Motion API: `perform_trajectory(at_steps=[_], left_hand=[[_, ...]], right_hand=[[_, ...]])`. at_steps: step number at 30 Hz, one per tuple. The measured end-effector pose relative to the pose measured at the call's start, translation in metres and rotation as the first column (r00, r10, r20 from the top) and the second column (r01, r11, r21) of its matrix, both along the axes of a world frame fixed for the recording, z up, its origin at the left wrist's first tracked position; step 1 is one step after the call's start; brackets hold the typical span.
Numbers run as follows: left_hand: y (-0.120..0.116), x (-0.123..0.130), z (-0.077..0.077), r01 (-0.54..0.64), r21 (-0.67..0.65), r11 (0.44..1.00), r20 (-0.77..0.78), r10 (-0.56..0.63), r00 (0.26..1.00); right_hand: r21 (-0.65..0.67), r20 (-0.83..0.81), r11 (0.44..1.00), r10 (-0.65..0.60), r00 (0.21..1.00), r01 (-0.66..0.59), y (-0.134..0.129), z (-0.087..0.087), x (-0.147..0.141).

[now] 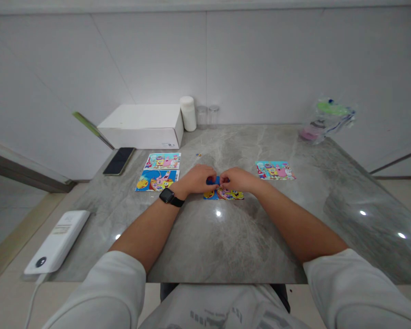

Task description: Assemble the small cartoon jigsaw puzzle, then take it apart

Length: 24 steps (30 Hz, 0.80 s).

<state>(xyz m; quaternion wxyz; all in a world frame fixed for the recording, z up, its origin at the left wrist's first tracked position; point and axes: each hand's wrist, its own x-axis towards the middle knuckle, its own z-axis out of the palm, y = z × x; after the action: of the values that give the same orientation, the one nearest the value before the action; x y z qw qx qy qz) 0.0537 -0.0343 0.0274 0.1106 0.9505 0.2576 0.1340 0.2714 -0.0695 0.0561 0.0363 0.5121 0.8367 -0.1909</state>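
Both my hands meet over a colourful cartoon puzzle picture (228, 193) near the middle of the grey marble table. My left hand (200, 178), with a black watch on its wrist, has its fingers closed at the picture's upper left part. My right hand (235, 180) pinches close beside it, fingertips nearly touching the left ones. A small blue piece (218, 180) shows between the fingertips; which hand grips it is hard to tell. To the left lie two cartoon cards, a light one (162, 161) above a blue one (157, 180). Another light cartoon card (276, 170) lies to the right.
A white box (140, 125), a white bottle (188, 114) and two clear glasses (207, 117) stand along the back. On the left are a phone (119, 161) and a white power bank (57, 241) with a cable. A plastic bag (329, 119) sits at the back right.
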Motion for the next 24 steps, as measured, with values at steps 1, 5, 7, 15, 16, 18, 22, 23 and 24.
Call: perform_trajectory(at_steps=[1,5,7,15,16,18,22,23,24], left_hand=[[0.0,0.0,0.0,0.003,-0.005,1.0,0.0,-0.003,1.0],[-0.001,0.002,0.001,0.02,-0.023,1.0,-0.003,-0.02,1.0],[-0.001,0.002,0.0,0.025,-0.025,0.999,-0.003,-0.025,1.0],[0.002,0.0,-0.004,0.005,-0.024,1.0,-0.002,-0.005,1.0],[0.002,-0.001,-0.004,0.003,-0.024,1.0,-0.005,-0.003,1.0],[0.004,-0.001,-0.006,0.002,-0.023,1.0,-0.011,-0.003,1.0],[0.004,-0.001,-0.008,0.009,-0.02,1.0,-0.01,-0.01,1.0],[0.004,-0.001,-0.008,0.011,-0.017,1.0,-0.007,-0.011,1.0],[0.004,-0.001,-0.009,0.011,-0.015,1.0,-0.002,-0.011,1.0]], right_hand=[[0.005,0.009,1.0,-0.001,1.0,0.001,0.0,0.0,-0.001],[0.012,0.047,1.0,-0.013,0.999,0.012,-0.002,0.001,-0.004],[0.018,0.055,1.0,-0.019,0.998,0.018,-0.002,0.001,-0.005],[0.04,0.022,0.999,-0.029,0.999,0.028,0.0,-0.005,-0.004],[0.04,0.013,0.999,-0.03,0.999,0.03,0.0,-0.007,-0.003],[0.041,-0.006,0.999,-0.032,0.999,0.032,0.002,-0.009,-0.002],[0.043,-0.037,0.998,-0.046,0.998,0.047,0.004,-0.013,-0.002],[0.043,-0.045,0.998,-0.051,0.998,0.053,0.004,-0.013,-0.002],[0.041,-0.052,0.997,-0.056,0.997,0.059,0.004,-0.014,-0.002]])
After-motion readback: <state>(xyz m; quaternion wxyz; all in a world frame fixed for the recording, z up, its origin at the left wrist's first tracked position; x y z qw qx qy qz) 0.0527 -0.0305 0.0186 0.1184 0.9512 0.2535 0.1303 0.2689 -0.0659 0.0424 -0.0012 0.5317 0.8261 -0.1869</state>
